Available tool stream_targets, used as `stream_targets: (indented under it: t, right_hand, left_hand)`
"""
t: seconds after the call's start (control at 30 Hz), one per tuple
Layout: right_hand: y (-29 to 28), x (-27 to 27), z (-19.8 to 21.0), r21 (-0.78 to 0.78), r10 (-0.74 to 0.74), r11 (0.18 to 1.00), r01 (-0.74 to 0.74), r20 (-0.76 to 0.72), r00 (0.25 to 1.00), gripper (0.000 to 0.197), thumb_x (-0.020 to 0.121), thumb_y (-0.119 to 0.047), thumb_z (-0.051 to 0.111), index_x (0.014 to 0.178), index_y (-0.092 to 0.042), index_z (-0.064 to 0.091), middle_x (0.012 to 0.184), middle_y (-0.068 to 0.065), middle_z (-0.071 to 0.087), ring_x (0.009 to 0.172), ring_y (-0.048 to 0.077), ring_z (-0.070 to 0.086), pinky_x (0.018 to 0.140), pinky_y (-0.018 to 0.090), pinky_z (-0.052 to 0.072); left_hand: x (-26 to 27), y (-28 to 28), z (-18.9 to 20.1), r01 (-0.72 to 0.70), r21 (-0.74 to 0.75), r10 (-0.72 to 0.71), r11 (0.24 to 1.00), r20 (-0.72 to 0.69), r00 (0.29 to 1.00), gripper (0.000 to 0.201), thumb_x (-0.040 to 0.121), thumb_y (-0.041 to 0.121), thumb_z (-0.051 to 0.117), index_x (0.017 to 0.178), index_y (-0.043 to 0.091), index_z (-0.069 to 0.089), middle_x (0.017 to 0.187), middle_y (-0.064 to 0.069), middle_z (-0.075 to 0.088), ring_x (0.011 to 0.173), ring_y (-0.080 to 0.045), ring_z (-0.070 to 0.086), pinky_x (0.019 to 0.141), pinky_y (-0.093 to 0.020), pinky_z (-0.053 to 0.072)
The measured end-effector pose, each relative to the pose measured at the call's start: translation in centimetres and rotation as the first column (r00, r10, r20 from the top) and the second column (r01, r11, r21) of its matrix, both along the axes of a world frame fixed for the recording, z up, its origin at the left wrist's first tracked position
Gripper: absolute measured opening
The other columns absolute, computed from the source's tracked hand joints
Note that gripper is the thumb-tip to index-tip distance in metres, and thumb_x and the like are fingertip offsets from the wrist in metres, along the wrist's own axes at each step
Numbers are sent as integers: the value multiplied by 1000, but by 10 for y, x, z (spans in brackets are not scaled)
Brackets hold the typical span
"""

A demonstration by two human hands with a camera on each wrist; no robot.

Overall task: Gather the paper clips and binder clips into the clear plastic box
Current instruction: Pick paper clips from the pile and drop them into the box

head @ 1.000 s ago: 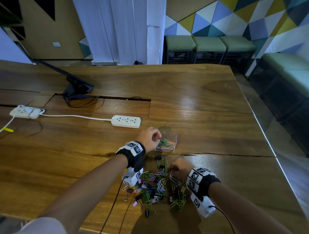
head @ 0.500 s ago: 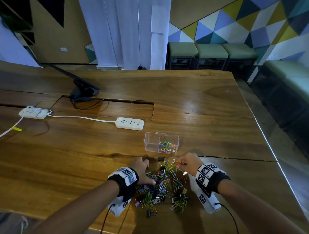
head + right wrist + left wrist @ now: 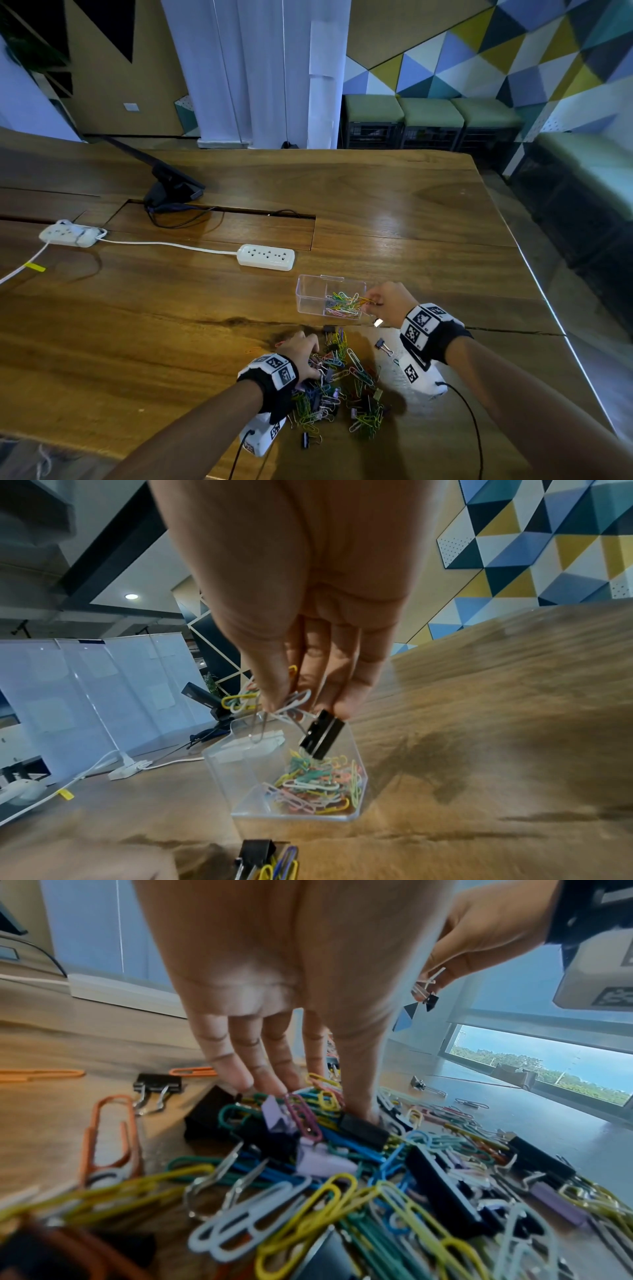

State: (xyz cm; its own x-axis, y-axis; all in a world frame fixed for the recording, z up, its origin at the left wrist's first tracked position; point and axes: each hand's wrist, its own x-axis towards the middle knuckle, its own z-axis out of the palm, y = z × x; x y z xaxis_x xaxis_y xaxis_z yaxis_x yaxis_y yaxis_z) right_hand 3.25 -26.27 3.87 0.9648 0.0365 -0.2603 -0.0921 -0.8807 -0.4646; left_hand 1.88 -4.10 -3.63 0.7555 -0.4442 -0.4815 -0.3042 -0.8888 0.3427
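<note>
The clear plastic box (image 3: 307,295) (image 3: 240,775) stands on the wooden table with colored paper clips (image 3: 343,305) (image 3: 316,785) in its right part. My right hand (image 3: 374,303) (image 3: 304,707) hovers at the box's right rim. It pinches a bunch of paper clips and a dangling black binder clip (image 3: 322,735) (image 3: 430,1000). Just in front of the box lies the mixed pile of clips (image 3: 342,387) (image 3: 342,1164). My left hand (image 3: 303,353) (image 3: 308,1096) reaches down into the pile's far left side, its fingers nearly straight and their tips touching the clips.
A white power strip (image 3: 266,257) lies behind the box, and another (image 3: 68,233) lies far left. A black monitor foot (image 3: 173,192) sits by the cable slot. Stray binder clips (image 3: 383,346) (image 3: 310,440) lie around the pile. The table edge (image 3: 548,301) runs close on the right.
My left hand went from the box back to the pile. My right hand rose from the pile to the box's right rim, carrying a bunch of clips.
</note>
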Motion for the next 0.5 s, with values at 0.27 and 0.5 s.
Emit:
stream_targets:
  t: [0.27, 0.5]
  right_hand:
    - [10, 27, 9, -108, -46, 993, 50, 41, 998, 25, 93, -22, 53, 114, -11, 62, 108, 9, 67, 99, 23, 63, 85, 31, 50]
    - [21, 47, 4, -218, -14, 976, 13, -5, 1000, 23, 93, -14, 50, 112, -6, 60, 108, 12, 65, 98, 25, 63, 83, 30, 53]
  left_hand:
    - [2, -7, 1, 10, -12, -10, 1000, -9, 1000, 38, 80, 30, 69, 110, 15, 52, 117, -6, 52, 108, -23, 52, 87, -32, 40]
    - [3, -12, 5, 35, 5, -36, 999, 14, 999, 30, 83, 18, 63, 111, 11, 54, 118, -10, 53, 111, -26, 51, 89, -32, 41]
